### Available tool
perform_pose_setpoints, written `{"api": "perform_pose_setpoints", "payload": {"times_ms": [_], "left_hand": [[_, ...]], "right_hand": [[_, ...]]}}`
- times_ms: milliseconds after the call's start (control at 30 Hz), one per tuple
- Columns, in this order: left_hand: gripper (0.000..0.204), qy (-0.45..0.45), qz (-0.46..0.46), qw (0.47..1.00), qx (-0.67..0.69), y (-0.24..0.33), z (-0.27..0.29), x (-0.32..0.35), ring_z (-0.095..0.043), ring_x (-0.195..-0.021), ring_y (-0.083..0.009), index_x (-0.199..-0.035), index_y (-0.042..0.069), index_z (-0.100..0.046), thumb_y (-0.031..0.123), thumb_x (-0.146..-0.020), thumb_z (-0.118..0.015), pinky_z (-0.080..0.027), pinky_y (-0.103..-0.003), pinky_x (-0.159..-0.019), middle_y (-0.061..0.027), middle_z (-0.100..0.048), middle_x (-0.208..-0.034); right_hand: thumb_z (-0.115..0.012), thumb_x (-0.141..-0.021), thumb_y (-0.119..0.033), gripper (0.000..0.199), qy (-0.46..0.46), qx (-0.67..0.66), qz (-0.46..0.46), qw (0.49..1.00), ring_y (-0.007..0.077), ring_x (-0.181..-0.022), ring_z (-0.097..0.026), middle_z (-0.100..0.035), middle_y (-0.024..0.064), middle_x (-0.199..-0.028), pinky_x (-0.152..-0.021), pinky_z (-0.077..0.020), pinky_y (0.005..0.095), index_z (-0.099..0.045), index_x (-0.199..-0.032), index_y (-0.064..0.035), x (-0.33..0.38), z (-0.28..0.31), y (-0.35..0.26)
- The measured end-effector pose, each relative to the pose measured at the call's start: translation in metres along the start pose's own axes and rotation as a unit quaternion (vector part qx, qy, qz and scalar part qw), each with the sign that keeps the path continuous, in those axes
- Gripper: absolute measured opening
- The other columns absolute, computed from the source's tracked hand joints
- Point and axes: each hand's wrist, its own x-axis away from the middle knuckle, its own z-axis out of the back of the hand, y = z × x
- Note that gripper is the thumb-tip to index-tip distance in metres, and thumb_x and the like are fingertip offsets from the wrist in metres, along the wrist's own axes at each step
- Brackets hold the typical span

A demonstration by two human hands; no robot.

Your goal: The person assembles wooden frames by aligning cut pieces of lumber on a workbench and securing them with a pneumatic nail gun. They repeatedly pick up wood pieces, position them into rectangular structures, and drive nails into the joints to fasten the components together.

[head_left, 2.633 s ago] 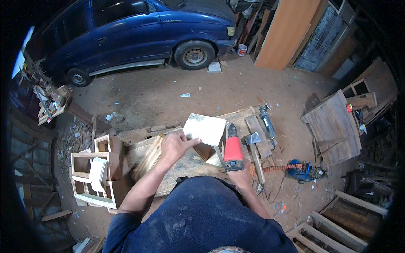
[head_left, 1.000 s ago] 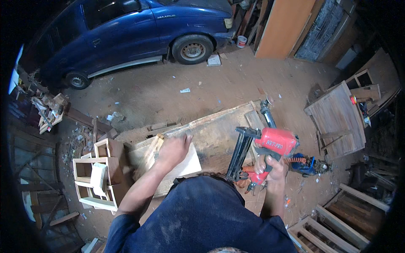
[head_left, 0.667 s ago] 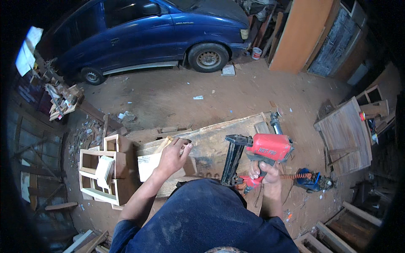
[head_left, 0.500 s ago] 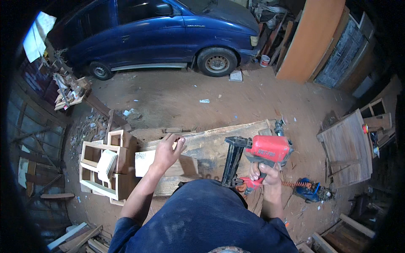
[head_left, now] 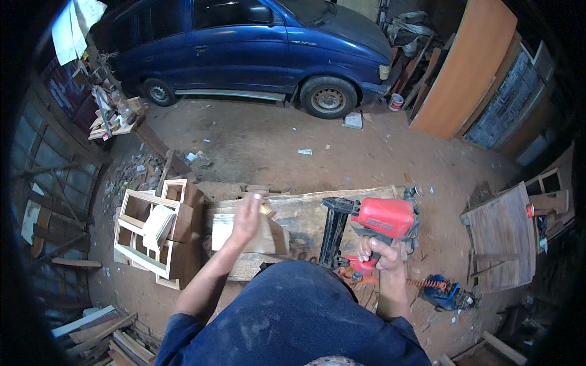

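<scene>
My right hand [head_left: 383,253] grips the handle of a red and black nail gun [head_left: 384,216], its long black magazine pointing down at the left. An orange coiled hose [head_left: 427,283] runs off from the tool's lower end. My left hand [head_left: 246,222], slightly blurred, is raised with fingers stretched out and nothing visible in it. Just below and beside it is a pale wooden piece [head_left: 273,239] on the worn wooden bench [head_left: 299,210]. A small wood block [head_left: 267,210] shows behind the fingers; whether the hand touches either piece, I cannot tell.
Left of the bench stand stacked wooden box frames [head_left: 186,213] with pale slats [head_left: 159,224] on top. A wooden cabinet [head_left: 500,238] stands on the right, near a blue object [head_left: 444,294] by the hose. Beyond the floor is a blue van [head_left: 244,55]. Scrap wood lies lower left.
My left hand has turned more upright and its fingers have straightened. The pale wooden piece beside it now shows a different, taller face. The nail gun stays in my right hand.
</scene>
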Motion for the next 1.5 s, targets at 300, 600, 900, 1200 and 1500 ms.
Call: {"api": "perform_pose_setpoints", "payload": {"times_ms": [300,600,900,1200,1500], "left_hand": [[0.023,-0.031,-0.063,0.990,-0.126,0.023,0.005,0.007,-0.071,-0.091,-0.0324,-0.104,0.002,-0.072,0.023,-0.100,-0.063,-0.053,-0.041,-0.082,-0.0177,-0.072,-0.096],[0.017,0.006,-0.137,0.985,0.100,0.124,-0.014,0.011,-0.066,-0.085,-0.0106,-0.106,0.002,-0.071,0.013,-0.095,-0.074,-0.052,-0.027,-0.078,-0.0051,-0.072,-0.092],[0.020,-0.056,-0.003,0.978,0.202,0.105,-0.022,0.001,-0.064,-0.079,-0.0072,-0.097,0.001,-0.071,0.020,-0.101,-0.068,-0.053,-0.027,-0.076,-0.0017,-0.071,-0.083],[0.025,-0.070,0.072,0.923,0.372,0.118,-0.043,0.005,-0.062,-0.081,-0.0079,-0.101,0.002,-0.070,0.024,-0.106,-0.061,-0.051,-0.026,-0.077,-0.0005,-0.069,-0.086],[0.028,-0.041,0.077,0.921,0.380,0.119,-0.046,0.009,-0.065,-0.081,-0.0109,-0.098,0.002,-0.071,0.026,-0.106,-0.061,-0.051,-0.027,-0.079,-0.0027,-0.071,-0.086]], "right_hand": [[-0.066,-0.097,-0.016,0.018,0.027,0.081,0.011,0.996,0.0164,-0.067,-0.060,-0.062,0.0065,-0.075,-0.064,-0.0509,0.0349,-0.061,-0.102,0.0004,-0.011,-0.024,0.010],[-0.064,-0.100,-0.020,0.021,-0.033,0.043,0.014,0.998,0.0180,-0.066,-0.060,-0.060,0.0079,-0.074,-0.064,-0.0512,0.0363,-0.057,-0.105,0.0001,-0.027,-0.030,0.016],[-0.064,-0.100,-0.022,0.025,-0.038,0.059,0.003,0.998,0.0182,-0.065,-0.059,-0.060,0.0085,-0.072,-0.064,-0.0501,0.0347,-0.061,-0.089,0.0000,-0.025,-0.042,0.010],[-0.065,-0.099,-0.022,0.025,-0.090,-0.007,0.019,0.996,0.0175,-0.059,-0.056,-0.053,0.0057,-0.067,-0.057,-0.0483,0.0338,-0.058,-0.104,0.0024,-0.030,-0.037,0.011],[-0.064,-0.099,-0.024,0.029,-0.095,-0.067,0.020,0.993,0.0170,-0.057,-0.055,-0.053,0.0058,-0.066,-0.056,-0.0487,0.0335,-0.059,-0.107,0.0033,-0.030,-0.036,0.013]]}}
